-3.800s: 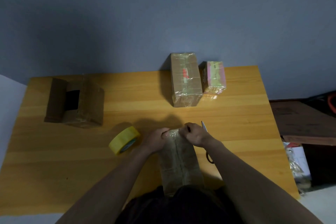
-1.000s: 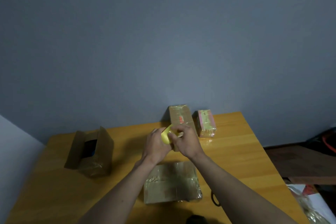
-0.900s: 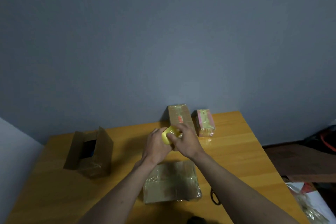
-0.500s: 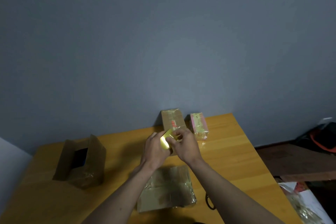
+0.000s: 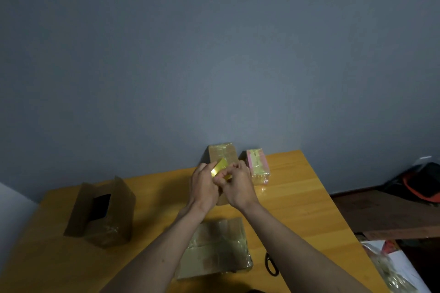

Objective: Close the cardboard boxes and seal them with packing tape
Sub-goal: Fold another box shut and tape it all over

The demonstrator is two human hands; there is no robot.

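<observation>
Fingers [image 5: 220,179] of both hands still pinch the tape roll [image 5: 221,169], raised higher.

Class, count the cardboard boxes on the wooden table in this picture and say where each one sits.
4. An open box at the left; a taped box nearest the person; a tall taped box by the wall, partly behind the hands; a pink-sided box beside it.
</observation>
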